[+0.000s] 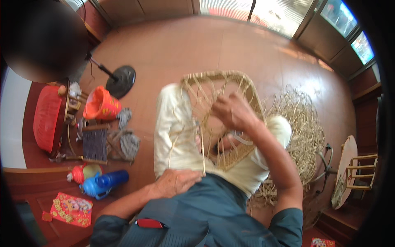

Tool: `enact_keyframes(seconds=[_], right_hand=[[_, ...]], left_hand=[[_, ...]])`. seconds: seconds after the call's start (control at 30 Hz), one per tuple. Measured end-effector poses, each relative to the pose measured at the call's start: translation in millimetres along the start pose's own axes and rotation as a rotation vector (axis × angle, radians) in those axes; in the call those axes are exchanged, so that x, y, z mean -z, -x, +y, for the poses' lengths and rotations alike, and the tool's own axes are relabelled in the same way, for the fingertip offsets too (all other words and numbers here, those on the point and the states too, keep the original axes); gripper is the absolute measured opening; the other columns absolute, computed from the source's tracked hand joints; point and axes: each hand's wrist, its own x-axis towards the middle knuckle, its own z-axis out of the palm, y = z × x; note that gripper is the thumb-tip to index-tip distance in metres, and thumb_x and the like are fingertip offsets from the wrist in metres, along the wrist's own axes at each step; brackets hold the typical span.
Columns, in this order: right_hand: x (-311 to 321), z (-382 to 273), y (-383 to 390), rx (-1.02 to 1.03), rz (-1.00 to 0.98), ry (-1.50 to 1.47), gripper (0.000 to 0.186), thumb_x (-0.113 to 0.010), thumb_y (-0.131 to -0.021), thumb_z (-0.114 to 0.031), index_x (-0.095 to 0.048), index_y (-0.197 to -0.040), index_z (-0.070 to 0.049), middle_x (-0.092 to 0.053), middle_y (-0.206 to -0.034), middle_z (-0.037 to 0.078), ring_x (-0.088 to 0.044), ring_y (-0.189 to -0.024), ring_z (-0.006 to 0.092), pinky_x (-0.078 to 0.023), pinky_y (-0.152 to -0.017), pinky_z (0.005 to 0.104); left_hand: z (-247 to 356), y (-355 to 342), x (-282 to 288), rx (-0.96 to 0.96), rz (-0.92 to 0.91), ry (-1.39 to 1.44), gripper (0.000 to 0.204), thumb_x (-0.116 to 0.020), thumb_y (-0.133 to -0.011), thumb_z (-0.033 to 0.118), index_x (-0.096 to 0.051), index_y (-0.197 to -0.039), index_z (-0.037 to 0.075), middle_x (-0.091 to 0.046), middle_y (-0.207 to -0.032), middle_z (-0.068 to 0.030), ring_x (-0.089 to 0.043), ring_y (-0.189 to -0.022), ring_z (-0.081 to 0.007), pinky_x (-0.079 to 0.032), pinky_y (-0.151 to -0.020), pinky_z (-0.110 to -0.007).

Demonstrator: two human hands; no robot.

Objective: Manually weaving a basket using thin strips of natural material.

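Observation:
A tan woven frame [214, 76] with a wide, finely braided border lies across my lap, its middle laced with loose strands. My right hand [235, 112] is closed over the laced middle, its fingertips pinched at a strand, with the exact grip partly hidden. Low on my lap, my left hand [179, 182] rests with its fingers together. A thin tan strand [203, 152] runs down to these fingertips and seems held there. The strand loops up over my left thigh toward the lacing. Between my knees, a foot shows through the frame's opening.
A large heap of tan strands [298, 136] lies on the floor at right, near a round-topped stool [347, 173]. At left stand an orange bucket [101, 105], a small folding stool [95, 144] and a blue bottle [111, 180]. A black round base [121, 81] stands farther back.

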Motion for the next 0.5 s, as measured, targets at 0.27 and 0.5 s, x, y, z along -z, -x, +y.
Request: enact_keyframes(seconds=[0.27, 0.5], right_hand=[[-5.0, -10.0, 5.3, -0.183, -0.080, -0.025, 0.074, -0.066, -0.109, -0.048, -0.046, -0.168, -0.008, -0.069, -0.138, 0.015, -0.073, -0.110, 0.0318, -0.053, -0.099, 0.0470], [1.9, 24.1, 4.5, -0.362, 0.108, -0.055, 0.090, -0.081, -0.094, -0.033, -0.040, -0.171, -0.011, -0.063, -0.156, 0.015, -0.075, -0.111, 0.0437, -0.058, -0.099, 0.0563]], left_hand=[[-16.8, 8.4, -3.8, -0.043, -0.063, -0.122, 0.034, -0.073, -0.108, 0.026, -0.074, -0.139, 0.013, -0.080, -0.110, -0.0122, -0.079, -0.095, -0.0356, -0.065, -0.077, -0.045], [-58.6, 35.3, 20.8, 0.261, 0.011, -0.060, 0.034, -0.062, -0.113, 0.028, -0.077, -0.137, 0.010, -0.081, -0.123, -0.0183, -0.078, -0.114, -0.0393, -0.062, -0.101, -0.045]])
